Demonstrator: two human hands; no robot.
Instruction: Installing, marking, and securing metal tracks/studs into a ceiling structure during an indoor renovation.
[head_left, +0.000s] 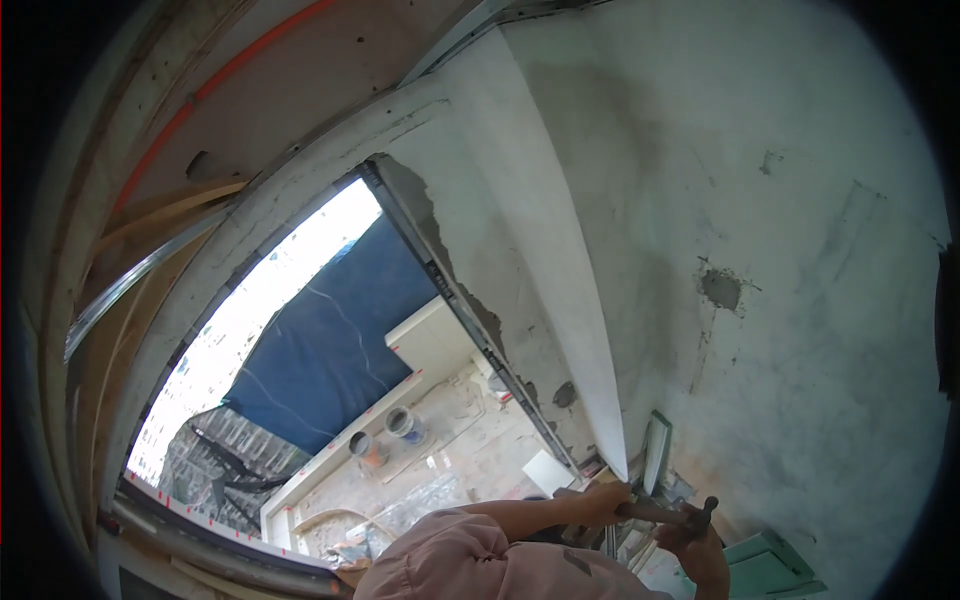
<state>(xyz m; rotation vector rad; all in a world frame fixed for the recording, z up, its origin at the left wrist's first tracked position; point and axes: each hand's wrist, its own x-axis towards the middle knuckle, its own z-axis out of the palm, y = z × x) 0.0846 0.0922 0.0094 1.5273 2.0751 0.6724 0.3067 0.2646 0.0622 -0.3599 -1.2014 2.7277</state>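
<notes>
My left hand [600, 503] is wrapped round the brown handle of what looks like a hammer [650, 512], low in the view and right of the middle. The handle's far end sticks out to the left past the hand. At the other end is the dark crosswise head, with a rounded knob on top. My right hand [696, 552] is closed against this head from below, its fingers partly hidden. My left arm in a dusty pink sleeve [450, 550] reaches across from the left.
A pale wall [800, 330] with a rough patch rises on the right, and a white strip [565, 190] runs down it. Two buckets [405, 425] [368, 449] stand beyond the opening, near a blue sheet [340, 330]. A green case [770, 562] lies beside my right hand.
</notes>
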